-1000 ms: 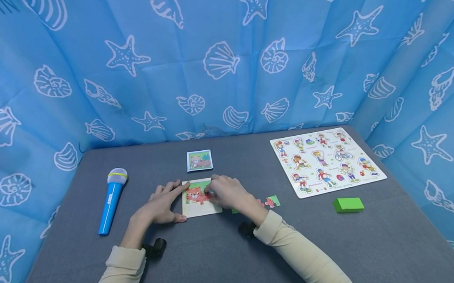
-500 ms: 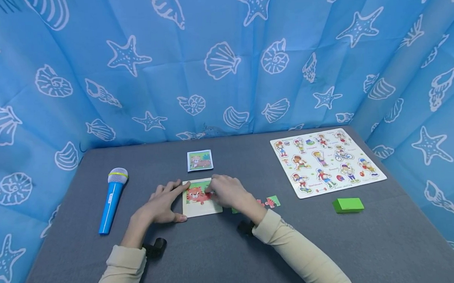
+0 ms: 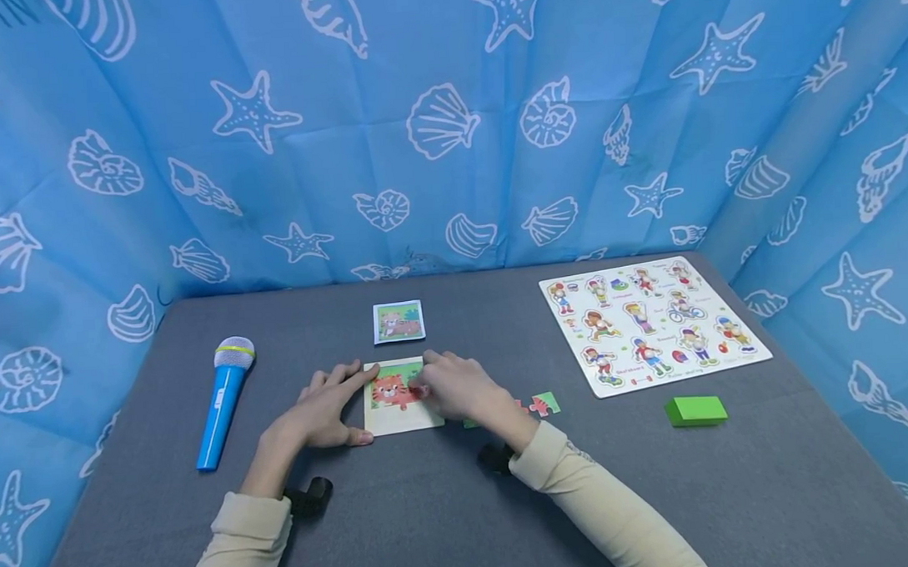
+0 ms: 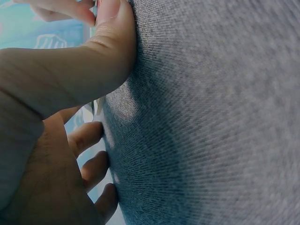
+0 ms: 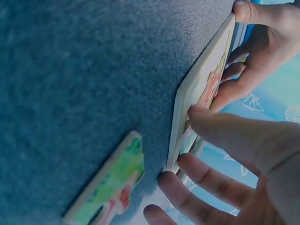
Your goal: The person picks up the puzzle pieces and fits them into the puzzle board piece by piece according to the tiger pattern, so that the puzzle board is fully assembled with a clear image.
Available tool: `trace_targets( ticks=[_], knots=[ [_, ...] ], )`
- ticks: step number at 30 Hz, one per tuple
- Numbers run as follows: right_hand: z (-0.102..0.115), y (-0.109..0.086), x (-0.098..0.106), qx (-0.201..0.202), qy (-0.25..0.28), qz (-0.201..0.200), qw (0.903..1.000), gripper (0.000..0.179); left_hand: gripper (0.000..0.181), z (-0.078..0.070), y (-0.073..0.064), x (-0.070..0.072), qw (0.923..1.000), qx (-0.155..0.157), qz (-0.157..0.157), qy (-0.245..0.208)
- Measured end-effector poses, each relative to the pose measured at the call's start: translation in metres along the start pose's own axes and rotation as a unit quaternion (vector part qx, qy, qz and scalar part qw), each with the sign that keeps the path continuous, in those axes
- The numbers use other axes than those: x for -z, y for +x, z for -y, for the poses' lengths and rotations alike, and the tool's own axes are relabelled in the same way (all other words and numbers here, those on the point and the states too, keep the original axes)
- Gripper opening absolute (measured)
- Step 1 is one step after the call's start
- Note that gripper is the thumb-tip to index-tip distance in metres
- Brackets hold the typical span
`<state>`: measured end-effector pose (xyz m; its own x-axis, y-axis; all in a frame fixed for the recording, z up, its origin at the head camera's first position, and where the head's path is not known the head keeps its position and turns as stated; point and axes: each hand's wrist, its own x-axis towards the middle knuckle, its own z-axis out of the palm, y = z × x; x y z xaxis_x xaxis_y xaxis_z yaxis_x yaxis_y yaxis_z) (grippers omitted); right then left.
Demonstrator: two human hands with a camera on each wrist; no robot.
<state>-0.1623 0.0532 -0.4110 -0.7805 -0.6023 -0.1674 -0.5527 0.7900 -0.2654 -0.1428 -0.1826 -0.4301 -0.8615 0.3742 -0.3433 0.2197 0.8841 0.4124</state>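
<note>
A small wooden jigsaw puzzle board (image 3: 387, 426) lies on the grey table, its upper part filled with a red tiger picture (image 3: 388, 391) on green. My left hand (image 3: 322, 415) steadies the board's left side, index finger along the top corner and thumb at the bottom corner. Over the board's right half, my right hand (image 3: 459, 388) bends its fingers down and pinches a puzzle piece (image 5: 188, 127) against the picture, mostly hidden by the thumb. Loose puzzle pieces (image 3: 545, 404) lie right of the board, partly behind the right wrist; one green piece (image 5: 119, 180) shows close in the right wrist view.
Behind the board is a small picture card (image 3: 399, 322). A blue toy microphone (image 3: 224, 408) lies at left. At right are a white peg board with sports figures (image 3: 612, 288) and a green block (image 3: 696, 411). A blue shell-patterned curtain (image 3: 451, 200) surrounds the table.
The right fingers shift slightly over the same spot on the board; a bluish patch by their tips, visible a second ago, no longer shows. The left hand and board stay in place.
</note>
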Motion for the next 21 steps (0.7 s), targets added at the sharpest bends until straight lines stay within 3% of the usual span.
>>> trace_targets(
  ticks=[4, 13, 21],
  knots=[
    [-0.002, -0.003, 0.003, 0.009, 0.016, -0.004, 0.9998, 0.030, 0.096, 0.000, -0.001, 0.000, 1.0000, -0.003, -0.001, 0.002],
    [-0.011, -0.019, 0.014, 0.017, 0.040, -0.025, 0.9987, 0.027, 0.096, 0.000, 0.000, 0.001, 1.0000, -0.004, 0.002, 0.001],
    [-0.023, -0.036, 0.014, 0.001, 0.045, -0.021, 0.9988, 0.032, 0.096, 0.002, 0.002, 0.000, 1.0000, 0.003, 0.004, -0.002]
  ],
)
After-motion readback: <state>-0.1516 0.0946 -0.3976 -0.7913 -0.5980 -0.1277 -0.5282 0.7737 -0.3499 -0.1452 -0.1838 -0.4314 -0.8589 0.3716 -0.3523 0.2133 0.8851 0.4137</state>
